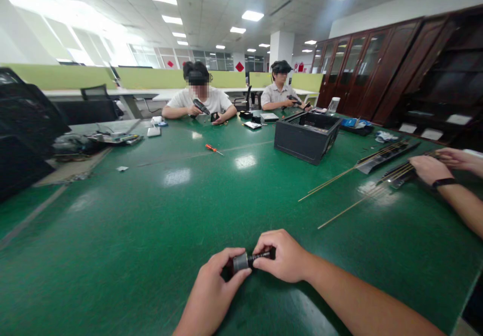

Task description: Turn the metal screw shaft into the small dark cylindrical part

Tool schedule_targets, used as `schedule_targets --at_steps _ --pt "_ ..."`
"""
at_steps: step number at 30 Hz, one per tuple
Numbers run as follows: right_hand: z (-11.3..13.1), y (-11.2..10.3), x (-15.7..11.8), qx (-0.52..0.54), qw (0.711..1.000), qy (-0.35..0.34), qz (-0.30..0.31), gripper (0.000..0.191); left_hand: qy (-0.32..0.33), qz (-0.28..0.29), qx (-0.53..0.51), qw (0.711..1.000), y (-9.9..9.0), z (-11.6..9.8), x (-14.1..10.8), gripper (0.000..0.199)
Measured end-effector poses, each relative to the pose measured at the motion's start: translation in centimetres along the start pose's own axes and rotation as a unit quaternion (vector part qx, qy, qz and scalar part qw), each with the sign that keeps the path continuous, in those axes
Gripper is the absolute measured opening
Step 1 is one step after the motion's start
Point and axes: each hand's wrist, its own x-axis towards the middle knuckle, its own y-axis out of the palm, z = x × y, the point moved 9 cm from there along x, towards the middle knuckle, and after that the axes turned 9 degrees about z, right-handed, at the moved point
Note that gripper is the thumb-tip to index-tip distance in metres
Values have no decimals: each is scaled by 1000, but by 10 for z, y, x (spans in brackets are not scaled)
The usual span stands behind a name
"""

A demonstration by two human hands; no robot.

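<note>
Near the front of the green table, my left hand is closed around a dark grey cylinder, with the fingers above it and the thumb below. A thinner black ridged shaft extends from the cylinder's right end. My right hand pinches this shaft between thumb and fingers, close to the cylinder. The two parts are in line and lie roughly level. Whether they are one piece or two I cannot tell.
A black metal case stands at the back right. An orange screwdriver lies mid-table. Thin rods reach in from the right, where another person's hands work. Two people sit across the table holding tools.
</note>
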Motion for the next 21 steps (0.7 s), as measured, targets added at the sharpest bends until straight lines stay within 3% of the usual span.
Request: schedule_targets --at_steps 21 --pt "-2 -4 -2 15 1000 9 -2 7 18 -25 -6 1000 -4 -1 -1 29"
